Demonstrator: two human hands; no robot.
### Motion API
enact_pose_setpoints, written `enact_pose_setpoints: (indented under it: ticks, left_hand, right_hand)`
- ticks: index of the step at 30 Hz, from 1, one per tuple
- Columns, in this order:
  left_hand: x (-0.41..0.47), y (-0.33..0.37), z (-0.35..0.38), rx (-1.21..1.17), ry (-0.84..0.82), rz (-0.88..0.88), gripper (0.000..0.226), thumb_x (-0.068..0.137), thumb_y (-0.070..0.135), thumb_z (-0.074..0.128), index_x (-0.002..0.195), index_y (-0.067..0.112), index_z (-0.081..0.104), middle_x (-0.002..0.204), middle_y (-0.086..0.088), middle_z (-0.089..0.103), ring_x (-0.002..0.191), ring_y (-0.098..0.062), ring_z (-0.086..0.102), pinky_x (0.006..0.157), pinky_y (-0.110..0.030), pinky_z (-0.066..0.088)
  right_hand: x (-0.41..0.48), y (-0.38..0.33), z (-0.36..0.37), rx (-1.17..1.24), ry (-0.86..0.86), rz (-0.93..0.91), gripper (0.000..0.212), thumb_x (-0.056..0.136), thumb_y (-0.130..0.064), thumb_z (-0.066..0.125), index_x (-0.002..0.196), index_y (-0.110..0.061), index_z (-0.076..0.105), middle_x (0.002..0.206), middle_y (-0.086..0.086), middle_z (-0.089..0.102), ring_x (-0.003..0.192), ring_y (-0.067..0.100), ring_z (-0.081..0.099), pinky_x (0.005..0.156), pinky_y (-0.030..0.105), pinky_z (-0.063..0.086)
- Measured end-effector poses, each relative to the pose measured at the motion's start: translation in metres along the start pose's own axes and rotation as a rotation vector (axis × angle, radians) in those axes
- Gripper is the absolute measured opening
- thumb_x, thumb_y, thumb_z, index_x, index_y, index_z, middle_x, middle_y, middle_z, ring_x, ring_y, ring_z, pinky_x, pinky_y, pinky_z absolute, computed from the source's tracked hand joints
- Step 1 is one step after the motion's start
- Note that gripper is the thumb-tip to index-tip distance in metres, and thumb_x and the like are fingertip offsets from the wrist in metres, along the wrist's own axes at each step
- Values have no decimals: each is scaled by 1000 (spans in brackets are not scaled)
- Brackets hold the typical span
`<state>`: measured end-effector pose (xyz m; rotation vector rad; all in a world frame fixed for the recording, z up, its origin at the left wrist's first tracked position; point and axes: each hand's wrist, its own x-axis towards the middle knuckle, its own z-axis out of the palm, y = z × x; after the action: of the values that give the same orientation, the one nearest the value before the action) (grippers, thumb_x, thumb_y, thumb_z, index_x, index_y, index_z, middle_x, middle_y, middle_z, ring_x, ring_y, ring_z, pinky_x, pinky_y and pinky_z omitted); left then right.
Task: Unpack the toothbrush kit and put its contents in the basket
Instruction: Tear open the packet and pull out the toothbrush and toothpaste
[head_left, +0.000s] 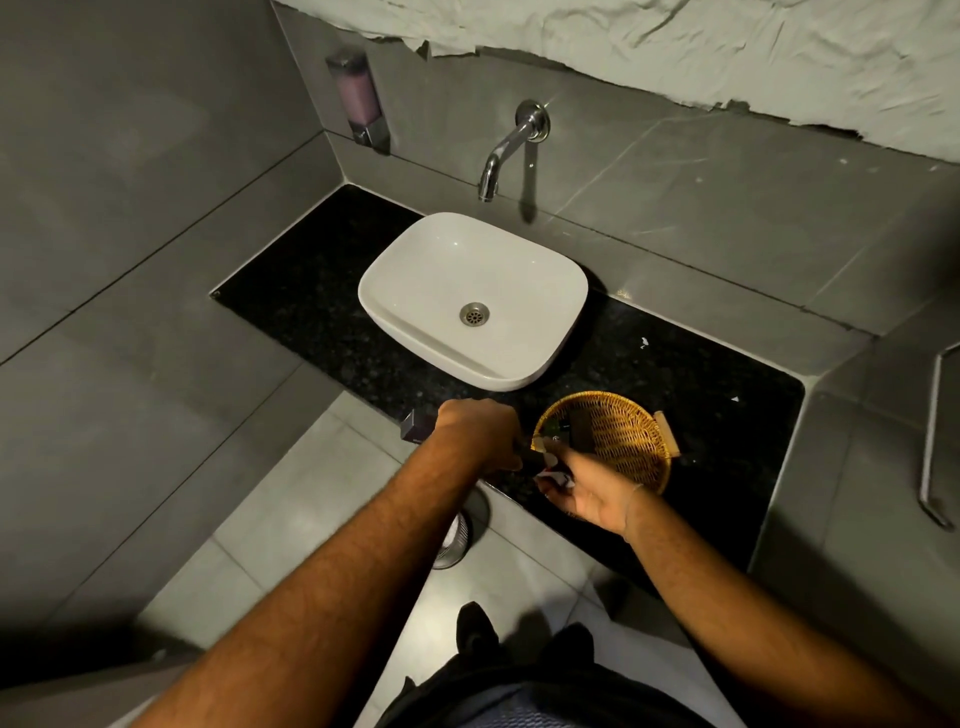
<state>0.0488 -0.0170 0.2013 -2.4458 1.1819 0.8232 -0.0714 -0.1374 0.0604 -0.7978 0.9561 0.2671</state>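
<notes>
cardboard is what the toothbrush kit box (415, 426) looks to be: a slim dark carton, probably light and stiff enough to hold by its long sides but easy to crush if squeezed near an open end. in the head view the left hand (475, 434) has its fingers closed round that box, whose far end sticks out past the knuckles over the front edge of the black granite worktop (701, 374). the right hand (582, 488) sits just beside it, fingers pinched on a small pale item (558, 475) at the box's near end, most likely a wrapped piece of the contents; it is too small and shadowed to name. such a wrapper would be thin, soft and a little slippery, so a pinch at its end seems the sensible hold. the wicker basket (623, 441) stands on the worktop touching the right hand's far side, with dark small items (571, 426) already lying inside and a flat tan piece (667, 434) at its right rim. pale lettering shows faintly on the box, but none of it can be read, and no brand can be made out anywhere.
</notes>
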Motion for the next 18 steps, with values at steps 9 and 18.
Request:
enact_pose_setpoints:
  ticks: [9, 18]
  left_hand:
    - [-1, -13, 7, -41, 17, 33, 37, 95, 50, 67, 131, 44, 68, 119, 7, 71, 110, -23, 68, 93, -44, 54]
    - [-2, -13, 10, -107, 32, 38, 39, 92, 50, 69, 130, 41, 70, 124, 6, 73, 112, -24, 69, 87, -40, 53]
  right_hand:
    - [-2, 0, -22, 13, -184, -18, 25, 94, -11, 76, 118, -6, 75, 112, 19, 81, 96, 27, 82, 64, 25, 66]
    - [-3, 5, -38, 5, -221, -19, 31, 88, -8, 82, 118, -5, 80, 119, 12, 80, 93, 16, 80, 68, 21, 66]
